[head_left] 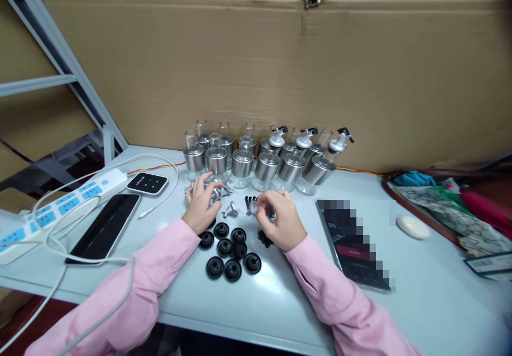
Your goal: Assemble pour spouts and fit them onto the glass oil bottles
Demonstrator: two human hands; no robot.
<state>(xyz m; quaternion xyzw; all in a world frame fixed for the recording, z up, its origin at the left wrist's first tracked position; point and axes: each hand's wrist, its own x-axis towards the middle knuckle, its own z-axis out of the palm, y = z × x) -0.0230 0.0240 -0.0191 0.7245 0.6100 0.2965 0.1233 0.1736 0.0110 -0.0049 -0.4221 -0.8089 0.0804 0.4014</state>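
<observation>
Right hand point(281, 220) pinches a small translucent part point(253, 207); left of it, the left hand point(200, 205) spreads open over silvery fittings point(224, 189).

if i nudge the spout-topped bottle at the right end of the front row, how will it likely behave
The bottle may tip if pushed high, since its white spout sits atop a narrow neck. It is probably fragile, as its clear base looks like glass. The smooth, shiny silvery band might feel slippery.
</observation>
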